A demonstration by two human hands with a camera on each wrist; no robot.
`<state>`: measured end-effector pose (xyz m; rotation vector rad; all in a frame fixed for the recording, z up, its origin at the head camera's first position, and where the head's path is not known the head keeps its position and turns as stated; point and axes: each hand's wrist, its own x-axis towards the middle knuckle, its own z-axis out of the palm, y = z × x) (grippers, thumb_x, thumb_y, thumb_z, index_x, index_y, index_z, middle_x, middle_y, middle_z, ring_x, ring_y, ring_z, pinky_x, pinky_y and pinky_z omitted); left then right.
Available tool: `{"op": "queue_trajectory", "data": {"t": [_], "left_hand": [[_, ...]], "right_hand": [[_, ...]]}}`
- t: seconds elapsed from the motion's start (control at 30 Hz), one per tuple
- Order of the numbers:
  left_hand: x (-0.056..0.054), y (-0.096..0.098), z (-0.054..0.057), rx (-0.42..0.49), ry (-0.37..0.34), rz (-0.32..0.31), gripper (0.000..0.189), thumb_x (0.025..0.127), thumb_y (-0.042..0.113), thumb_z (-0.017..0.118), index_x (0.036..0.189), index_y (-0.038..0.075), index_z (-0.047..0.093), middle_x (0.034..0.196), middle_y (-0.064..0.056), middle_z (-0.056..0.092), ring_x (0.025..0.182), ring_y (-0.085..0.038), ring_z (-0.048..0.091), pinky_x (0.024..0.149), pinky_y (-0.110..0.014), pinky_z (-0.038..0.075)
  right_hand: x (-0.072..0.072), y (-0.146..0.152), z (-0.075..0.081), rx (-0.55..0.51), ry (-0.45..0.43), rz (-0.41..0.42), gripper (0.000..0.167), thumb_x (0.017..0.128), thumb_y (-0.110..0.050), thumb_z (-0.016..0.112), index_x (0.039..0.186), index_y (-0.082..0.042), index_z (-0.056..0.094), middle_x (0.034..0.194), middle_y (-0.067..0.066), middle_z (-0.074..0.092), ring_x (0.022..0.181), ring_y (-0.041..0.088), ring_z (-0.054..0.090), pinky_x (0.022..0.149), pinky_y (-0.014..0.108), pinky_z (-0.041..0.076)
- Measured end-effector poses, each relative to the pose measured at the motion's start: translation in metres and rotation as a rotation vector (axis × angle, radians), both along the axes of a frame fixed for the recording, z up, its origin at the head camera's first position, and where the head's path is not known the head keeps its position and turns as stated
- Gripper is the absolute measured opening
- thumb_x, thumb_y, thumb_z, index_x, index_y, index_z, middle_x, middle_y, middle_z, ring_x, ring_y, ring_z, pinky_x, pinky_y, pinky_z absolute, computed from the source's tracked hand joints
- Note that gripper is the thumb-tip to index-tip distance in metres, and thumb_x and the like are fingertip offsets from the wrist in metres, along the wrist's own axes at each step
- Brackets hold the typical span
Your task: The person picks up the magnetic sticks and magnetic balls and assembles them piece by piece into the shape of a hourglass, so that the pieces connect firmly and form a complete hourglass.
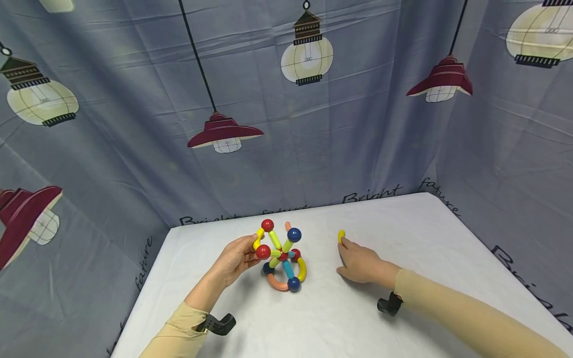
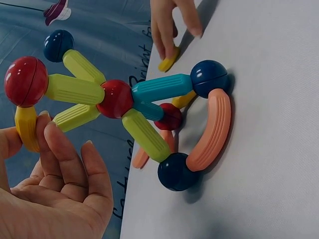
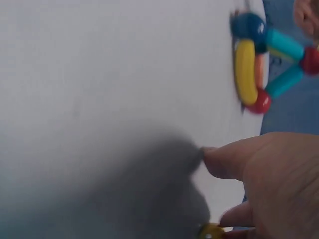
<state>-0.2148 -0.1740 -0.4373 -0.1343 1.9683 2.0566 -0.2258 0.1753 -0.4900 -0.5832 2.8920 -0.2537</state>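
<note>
A model of magnetic rods and balls stands on the white table, with a red ball [image 2: 114, 98] at its centre. Green rods [image 2: 75, 88] and blue rods [image 2: 162, 88] branch out from it to red and dark blue balls. Its lower part includes curved orange [image 2: 213, 132] and yellow [image 1: 302, 270] rods. My left hand [image 1: 237, 258] pinches a yellow curved rod [image 2: 27, 128] that meets an outer red ball [image 2: 26, 81]. To the right, my right hand [image 1: 362, 261] touches a separate yellow curved piece [image 1: 341, 234] with its fingertips, the thumb standing apart from it.
The white tabletop [image 1: 322, 318] runs back to a grey-blue curtain [image 1: 304, 169] printed with lamps and lettering. Dark wrist cameras sit on the left [image 1: 219, 325] and right [image 1: 390, 304] forearms, over tan sleeves.
</note>
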Motion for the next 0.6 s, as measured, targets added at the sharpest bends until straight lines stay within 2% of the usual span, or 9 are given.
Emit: {"op": "queue_trajectory", "data": {"t": [0.1, 0.2, 0.27, 0.37, 0.47, 0.6], "left_hand": [[0.0, 0.0, 0.0, 0.002, 0.0, 0.001, 0.046, 0.103, 0.036, 0.06, 0.131, -0.001, 0.059, 0.096, -0.007, 0.065, 0.081, -0.017, 0.062, 0.084, -0.031, 0.057], [0.0, 0.0, 0.0, 0.005, 0.001, 0.004, 0.045, 0.104, 0.036, 0.06, 0.131, -0.001, 0.058, 0.095, -0.006, 0.065, 0.081, -0.016, 0.062, 0.083, -0.031, 0.057], [0.0, 0.0, 0.0, 0.006, 0.003, 0.003, 0.045, 0.104, 0.035, 0.06, 0.131, -0.001, 0.058, 0.095, -0.006, 0.065, 0.081, -0.016, 0.062, 0.083, -0.031, 0.057], [0.0, 0.0, 0.0, 0.014, -0.001, 0.004, 0.045, 0.104, 0.035, 0.06, 0.13, -0.001, 0.058, 0.095, -0.006, 0.065, 0.081, -0.016, 0.063, 0.083, -0.03, 0.057], [0.0, 0.0, -0.001, 0.016, -0.007, 0.001, 0.048, 0.104, 0.036, 0.06, 0.133, -0.002, 0.056, 0.095, -0.006, 0.065, 0.082, -0.017, 0.063, 0.084, -0.031, 0.057], [-0.001, -0.001, 0.0, 0.011, -0.005, -0.007, 0.054, 0.103, 0.037, 0.06, 0.137, -0.004, 0.053, 0.096, -0.007, 0.065, 0.084, -0.017, 0.063, 0.086, -0.031, 0.056]], "right_hand": [[0.007, -0.001, 0.005, 0.005, 0.023, 0.022, 0.067, 0.096, -0.033, 0.071, 0.143, 0.011, 0.051, 0.152, 0.031, 0.04, 0.138, 0.045, 0.045, 0.108, 0.055, 0.042], [0.003, 0.0, 0.009, -0.008, 0.11, 0.068, 0.047, 0.1, -0.023, 0.065, 0.137, 0.005, 0.059, 0.147, 0.027, 0.049, 0.134, 0.044, 0.049, 0.105, 0.057, 0.044], [-0.006, 0.006, 0.009, -0.033, 0.167, 0.106, 0.036, 0.1, -0.012, 0.061, 0.134, 0.0, 0.064, 0.145, 0.023, 0.053, 0.133, 0.044, 0.05, 0.106, 0.059, 0.042], [-0.024, 0.016, 0.002, -0.076, 0.206, 0.165, 0.037, 0.098, 0.001, 0.057, 0.132, -0.006, 0.068, 0.144, 0.018, 0.056, 0.136, 0.045, 0.046, 0.109, 0.061, 0.038], [-0.04, 0.026, -0.006, -0.101, 0.192, 0.199, 0.038, 0.096, 0.004, 0.057, 0.13, -0.009, 0.07, 0.143, 0.015, 0.059, 0.138, 0.046, 0.044, 0.111, 0.062, 0.034], [-0.049, 0.034, -0.012, -0.136, 0.211, 0.194, 0.028, 0.098, -0.003, 0.063, 0.122, -0.012, 0.074, 0.13, 0.011, 0.066, 0.13, 0.042, 0.051, 0.108, 0.059, 0.039]]}}
